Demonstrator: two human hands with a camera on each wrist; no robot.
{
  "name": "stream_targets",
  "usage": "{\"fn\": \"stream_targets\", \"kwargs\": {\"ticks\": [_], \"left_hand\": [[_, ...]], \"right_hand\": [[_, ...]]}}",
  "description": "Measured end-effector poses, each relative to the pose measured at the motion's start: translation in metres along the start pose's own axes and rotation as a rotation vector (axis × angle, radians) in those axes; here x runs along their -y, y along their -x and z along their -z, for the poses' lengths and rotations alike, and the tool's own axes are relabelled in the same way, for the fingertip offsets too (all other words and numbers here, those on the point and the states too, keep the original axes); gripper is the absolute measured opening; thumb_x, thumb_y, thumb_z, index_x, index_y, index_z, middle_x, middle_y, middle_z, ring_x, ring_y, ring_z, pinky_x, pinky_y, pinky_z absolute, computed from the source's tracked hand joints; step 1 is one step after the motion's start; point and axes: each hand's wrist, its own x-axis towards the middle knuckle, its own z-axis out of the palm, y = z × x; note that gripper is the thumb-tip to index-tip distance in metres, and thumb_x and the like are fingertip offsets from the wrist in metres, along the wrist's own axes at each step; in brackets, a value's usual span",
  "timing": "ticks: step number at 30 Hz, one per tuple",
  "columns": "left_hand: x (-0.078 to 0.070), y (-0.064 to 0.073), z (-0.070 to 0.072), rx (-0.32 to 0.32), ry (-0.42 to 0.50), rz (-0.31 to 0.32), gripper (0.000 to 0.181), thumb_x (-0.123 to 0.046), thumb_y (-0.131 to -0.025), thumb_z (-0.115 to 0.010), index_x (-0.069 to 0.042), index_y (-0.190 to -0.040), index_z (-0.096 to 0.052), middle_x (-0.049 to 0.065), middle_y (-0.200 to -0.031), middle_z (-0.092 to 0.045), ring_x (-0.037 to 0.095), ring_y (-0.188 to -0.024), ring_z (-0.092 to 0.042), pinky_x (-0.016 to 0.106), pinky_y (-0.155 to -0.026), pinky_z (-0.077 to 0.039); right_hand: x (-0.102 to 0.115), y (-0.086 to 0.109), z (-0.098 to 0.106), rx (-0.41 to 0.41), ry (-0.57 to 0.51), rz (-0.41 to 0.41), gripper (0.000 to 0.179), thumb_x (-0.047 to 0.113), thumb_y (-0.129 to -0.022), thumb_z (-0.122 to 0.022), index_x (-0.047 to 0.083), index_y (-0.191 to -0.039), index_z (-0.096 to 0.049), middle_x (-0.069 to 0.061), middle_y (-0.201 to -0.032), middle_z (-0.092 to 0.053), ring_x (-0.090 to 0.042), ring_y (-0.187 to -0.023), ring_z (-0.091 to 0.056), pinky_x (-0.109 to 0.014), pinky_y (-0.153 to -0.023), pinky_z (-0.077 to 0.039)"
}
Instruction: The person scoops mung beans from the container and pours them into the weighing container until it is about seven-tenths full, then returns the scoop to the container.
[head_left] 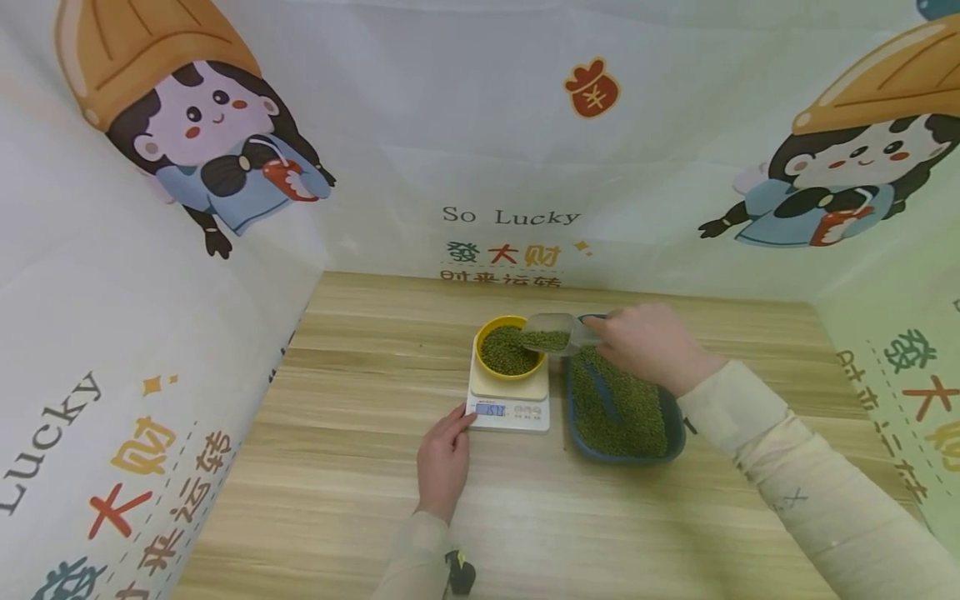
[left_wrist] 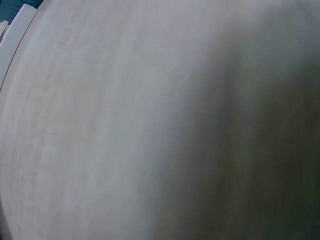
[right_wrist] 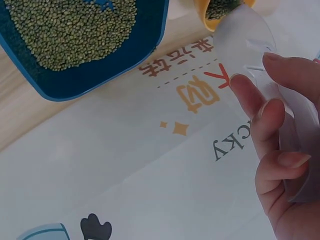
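My right hand (head_left: 648,346) grips the handle of a clear plastic scoop (right_wrist: 245,37), its fingers curled around it in the right wrist view. The scoop holds green mung beans (head_left: 545,340), and its mouth is over the right rim of a yellow bowl (head_left: 480,363). More mung beans fill much of the bowl. Beneath it is a white kitchen scale (head_left: 534,422) with digits showing on its display (head_left: 491,410). At the scale's front left corner, the fingertips of my left hand (head_left: 442,462) touch its edge. The left wrist view shows mostly blurred tabletop.
Right of the scale stands a blue tub (head_left: 626,459) of mung beans, with bare blue streaks showing through them. The wooden table (head_left: 337,400) is bordered by a printed cloth (head_left: 382,167) at the back and sides.
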Motion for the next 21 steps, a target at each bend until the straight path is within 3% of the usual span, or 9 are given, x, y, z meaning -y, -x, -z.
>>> {"fn": "stream_targets", "kwargs": {"ticks": [21], "left_hand": [[-0.001,0.0007,0.0004,0.0,-0.007,-0.005,0.029,-0.006,-0.087,-0.049,-0.019,-0.107,-0.065,-0.008,-0.126,-0.052,0.015,-0.115,-0.047,0.038,-0.097,-0.039]], "right_hand": [[-0.0007,0.004,-0.0005,-0.038,0.043,-0.01,0.033,0.013,-0.073,-0.069,0.008,-0.105,-0.063,-0.004,-0.063,-0.059,-0.009,-0.04,-0.039,-0.02,-0.031,-0.03]]}}
